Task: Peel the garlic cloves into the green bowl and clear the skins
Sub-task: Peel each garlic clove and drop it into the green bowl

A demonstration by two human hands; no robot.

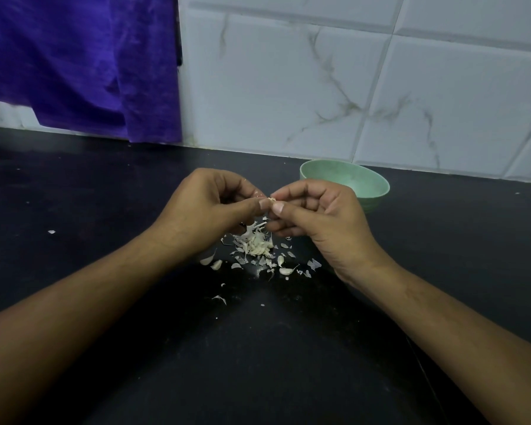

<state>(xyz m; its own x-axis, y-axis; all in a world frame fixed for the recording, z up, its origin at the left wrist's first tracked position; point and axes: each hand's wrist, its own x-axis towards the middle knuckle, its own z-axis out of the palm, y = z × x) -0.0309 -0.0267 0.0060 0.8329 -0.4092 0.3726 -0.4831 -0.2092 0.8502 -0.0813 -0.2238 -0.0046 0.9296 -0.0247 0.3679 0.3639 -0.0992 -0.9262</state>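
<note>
Pinching at centre frame, both hands meet over a small clove [272, 199]. The left hand [209, 207] has its fingers curled in, thumb and forefinger clamped on one end. The right hand [316, 216] mirrors it, thumbnail set against the other end, the other fingers folded. Only a pale sliver of clove shows between the thumbs, so I cannot tell how much skin is left on it.

Good form here, I'd say, is the left hand anchoring while the right thumbnail catches the papery edge and strips along the length. No digging in, since the flesh likely bruises and splits easily.

Just below the hands, the skins [255, 243] lie heaped on the dark counter [105, 210]. Flakes scatter toward the lower middle, and a few loose cloves [284, 270] sit at the heap's edge.

Right of centre, partly behind the right knuckles, sits the bowl [368, 183]; the part that shows holds nothing I can make out. It's a short carry, then. Once bare, the clove goes up and right into the bowl, and the scraps drop onto the heap for one sweep later.

A purple cloth [80, 62] hangs in the upper left.
</note>
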